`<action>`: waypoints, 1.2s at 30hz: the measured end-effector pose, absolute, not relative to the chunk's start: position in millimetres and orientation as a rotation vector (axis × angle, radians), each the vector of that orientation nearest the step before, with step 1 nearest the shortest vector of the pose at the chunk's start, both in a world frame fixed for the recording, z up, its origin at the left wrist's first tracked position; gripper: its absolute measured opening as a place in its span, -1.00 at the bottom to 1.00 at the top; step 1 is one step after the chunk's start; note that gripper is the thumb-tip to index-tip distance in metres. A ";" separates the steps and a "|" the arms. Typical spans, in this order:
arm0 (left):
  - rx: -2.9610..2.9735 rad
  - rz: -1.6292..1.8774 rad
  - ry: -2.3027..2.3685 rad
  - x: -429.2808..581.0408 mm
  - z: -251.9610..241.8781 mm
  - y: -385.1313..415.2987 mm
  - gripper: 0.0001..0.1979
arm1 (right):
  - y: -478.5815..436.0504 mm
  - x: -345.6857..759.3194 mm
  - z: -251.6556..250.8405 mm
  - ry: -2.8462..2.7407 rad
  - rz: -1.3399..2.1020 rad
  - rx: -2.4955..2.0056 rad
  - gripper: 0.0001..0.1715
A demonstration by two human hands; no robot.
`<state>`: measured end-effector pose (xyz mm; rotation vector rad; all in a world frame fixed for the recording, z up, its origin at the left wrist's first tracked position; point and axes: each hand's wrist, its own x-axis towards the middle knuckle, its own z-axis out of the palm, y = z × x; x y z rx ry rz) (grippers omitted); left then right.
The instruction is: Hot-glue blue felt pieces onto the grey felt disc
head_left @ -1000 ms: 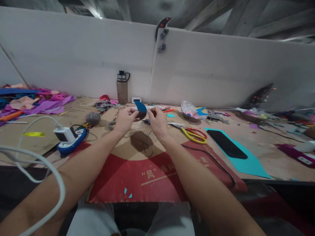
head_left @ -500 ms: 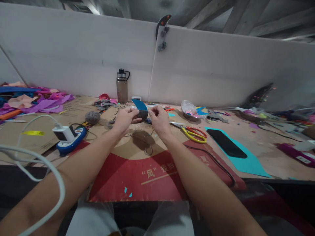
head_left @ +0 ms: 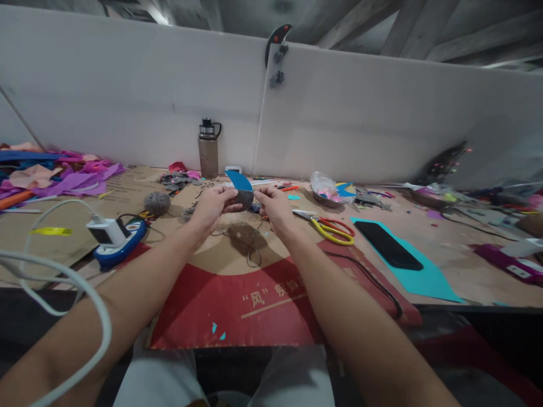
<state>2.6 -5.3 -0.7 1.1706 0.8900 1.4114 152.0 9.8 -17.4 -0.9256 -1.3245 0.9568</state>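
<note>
A curved blue piece (head_left: 240, 181), felt or paper by its look, is held up over the cardboard with a dark grey rounded piece (head_left: 245, 200) against its lower end. Whether the two are joined I cannot tell. My left hand (head_left: 211, 208) pinches them from the left, thumb on the near side and fingers below. At their right edge, my right hand (head_left: 274, 208) has its thumb and forefinger closed on the rim. Below the hands, a thin looped cord (head_left: 253, 257) and a dark shadow show on the red-and-tan cardboard (head_left: 203, 316).
Right of my hands lie scissors (head_left: 333, 230) with red and yellow handles and a black phone (head_left: 388, 245) on a turquoise sheet (head_left: 432, 285). A bottle (head_left: 208, 150) stands behind. To the left are grey yarn (head_left: 156, 203), a blue power strip (head_left: 121, 249) and a white cable (head_left: 104, 316).
The blue piece has turned slightly and shows more of its face. Both hands keep their pinch in nearly the same place. The whole view has shifted a little.
</note>
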 end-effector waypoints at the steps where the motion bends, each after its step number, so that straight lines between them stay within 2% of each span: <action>1: 1.172 1.400 0.888 2.3 -0.4 -5.3 -0.86 | 9.0 152.4 -16.9 -1.297 1.023 -0.908 -0.80; 10: 1.147 1.319 0.857 -1.6 1.2 -1.3 -0.88 | -6.7 156.0 -5.7 -1.179 1.418 -0.693 -0.69; 20: 1.115 1.226 0.793 -1.3 0.9 -3.1 -0.91 | -10.8 153.8 -5.8 -1.195 1.507 -0.610 -0.70; 31: 1.227 1.230 0.778 6.1 2.1 -10.2 -0.88 | -9.8 141.7 -11.3 -1.171 1.340 -0.749 -0.70; 36: 1.341 1.196 0.701 8.4 1.3 -14.0 -0.76 | -6.3 139.1 -15.7 -1.213 1.194 -0.810 -0.74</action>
